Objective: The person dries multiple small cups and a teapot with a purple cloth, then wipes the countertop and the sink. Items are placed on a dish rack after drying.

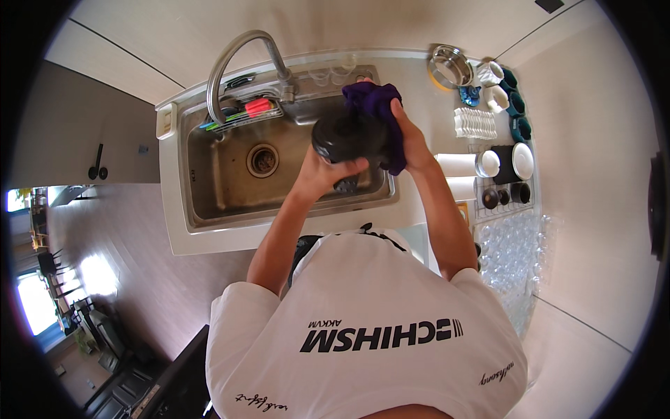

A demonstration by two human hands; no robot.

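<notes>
My left hand (331, 170) grips a dark, rounded object (348, 137) above the right part of the steel sink (230, 180). It looks like a black container or pot, but its exact kind cannot be told. On its right side, my right hand (411, 139) holds a bunched purple cloth (378, 102) against it. The cloth hides part of the dark object and some of my right fingers. A dark, dotted part shows below my left thumb.
A curved faucet (214, 78) rises at the back of the sink. A wire caddy holds a red sponge (258, 107). Clear glasses (343, 65) stand behind. On the right counter are a steel pot (451, 67), white cups (455, 165), teal cups (521, 129) and a wire rack (484, 209).
</notes>
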